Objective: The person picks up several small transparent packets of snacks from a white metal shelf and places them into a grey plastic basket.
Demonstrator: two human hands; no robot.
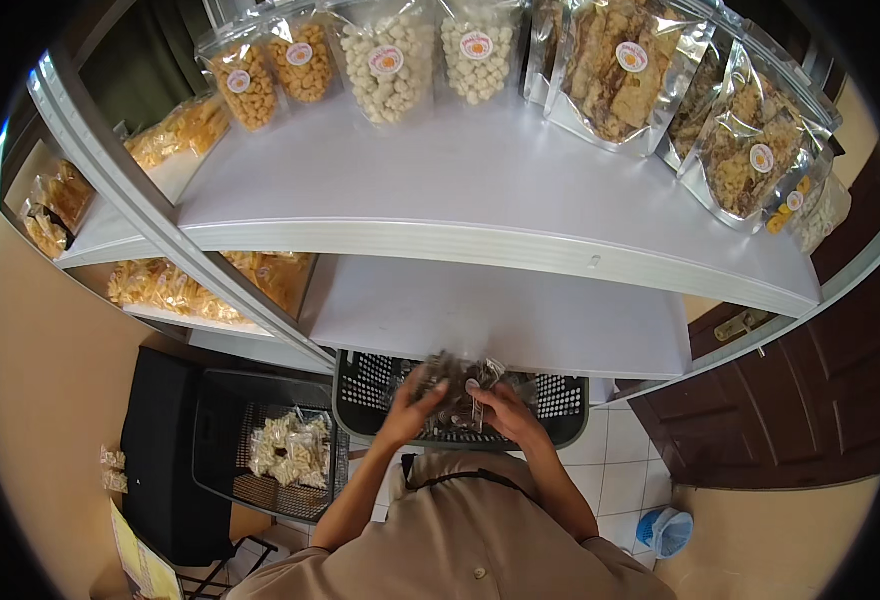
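A black perforated plastic basket (571, 427) stands before my body, partly below the front edge of the lower shelf. Dark snack packets in clear plastic (458, 420) lie inside it. Over the basket, my left hand (416, 405) grips one dark packet (443, 369), somewhat blurred. My right hand (506, 409) has its thumb on another clear packet (486, 373) with a round sticker, close beside the first. The packets' lower parts overlap those in the basket, so their outlines are hard to tell.
A white shelf (410, 180) holds bagged snacks (387, 60) along its back. Below it is a lower shelf (500, 307). At left, a second black basket (214, 480) holds pale snack packets (290, 450). A metal shelf post (147, 210), a brown door (770, 405) and a blue bin (665, 532) are nearby.
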